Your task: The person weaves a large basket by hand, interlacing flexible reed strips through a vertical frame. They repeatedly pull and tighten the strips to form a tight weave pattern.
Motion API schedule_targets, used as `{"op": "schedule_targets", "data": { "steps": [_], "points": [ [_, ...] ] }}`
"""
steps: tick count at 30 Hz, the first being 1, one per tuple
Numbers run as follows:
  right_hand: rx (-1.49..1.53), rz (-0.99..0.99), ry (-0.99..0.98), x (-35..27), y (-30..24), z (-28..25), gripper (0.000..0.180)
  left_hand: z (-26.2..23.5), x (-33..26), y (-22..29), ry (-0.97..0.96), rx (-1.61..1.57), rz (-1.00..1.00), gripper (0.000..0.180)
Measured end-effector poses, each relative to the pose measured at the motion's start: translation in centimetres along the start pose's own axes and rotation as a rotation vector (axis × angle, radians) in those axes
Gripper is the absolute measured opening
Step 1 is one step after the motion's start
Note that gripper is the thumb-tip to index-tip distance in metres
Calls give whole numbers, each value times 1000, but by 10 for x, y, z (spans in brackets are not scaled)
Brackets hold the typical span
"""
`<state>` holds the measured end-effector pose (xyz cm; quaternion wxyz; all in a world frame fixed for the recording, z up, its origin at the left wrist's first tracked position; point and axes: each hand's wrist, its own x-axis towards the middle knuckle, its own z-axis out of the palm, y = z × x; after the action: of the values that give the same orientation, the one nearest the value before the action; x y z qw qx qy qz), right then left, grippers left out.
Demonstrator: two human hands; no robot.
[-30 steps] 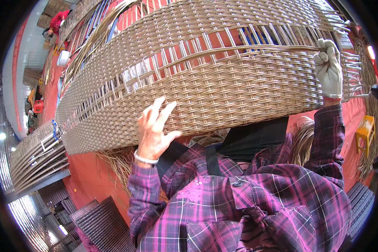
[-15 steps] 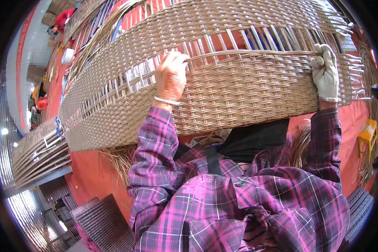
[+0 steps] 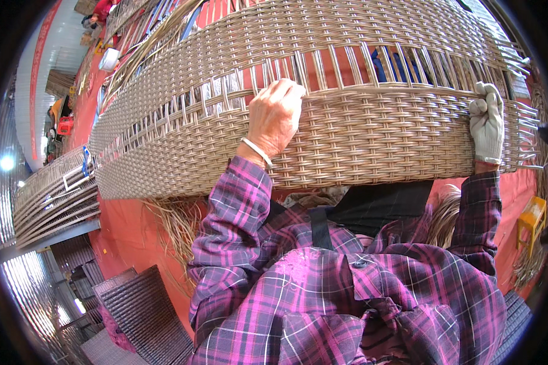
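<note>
A large woven wicker frame stands on edge in front of the person, and both hands are on it. The left hand, bare with a pale bangle at the wrist, is curled over the top edge of the frame's lower woven band, fingers hooked into the gap where the upright stakes run bare; it is closed on that edge. The right hand, in a white work glove, grips the frame's right end, fingers wrapped over the same edge beside the loose strand ends sticking out.

Judging by how the frame looks, the weaving is well along but not finished: the lower band and the broad upper section are tightly woven, while an open strip of unwoven stakes still runs between them, and the right end shows untrimmed ends. Below the frame, loose strands lie on the red floor, and stacked woven panels sit left of it
</note>
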<state>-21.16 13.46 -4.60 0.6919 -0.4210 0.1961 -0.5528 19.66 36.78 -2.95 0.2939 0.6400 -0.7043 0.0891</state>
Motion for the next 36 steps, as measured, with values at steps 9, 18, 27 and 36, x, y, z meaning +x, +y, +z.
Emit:
{"op": "schedule_targets", "data": {
  "steps": [9, 18, 27, 36],
  "points": [
    [-43, -78, 78, -2, 2, 12, 22, 22, 29, -15, 39, 250, -38, 23],
    [19, -104, -2, -2, 9, 14, 22, 26, 21, -17, 171, 182, 59, 23],
    [27, -95, -5, -2, 11, 12, 23, 18, 21, -11, 235, 92, 104, 14],
    [39, -122, 66, -4, 9, 14, 21, 22, 27, -5, 7, 46, 15, 24]
  ]
}}
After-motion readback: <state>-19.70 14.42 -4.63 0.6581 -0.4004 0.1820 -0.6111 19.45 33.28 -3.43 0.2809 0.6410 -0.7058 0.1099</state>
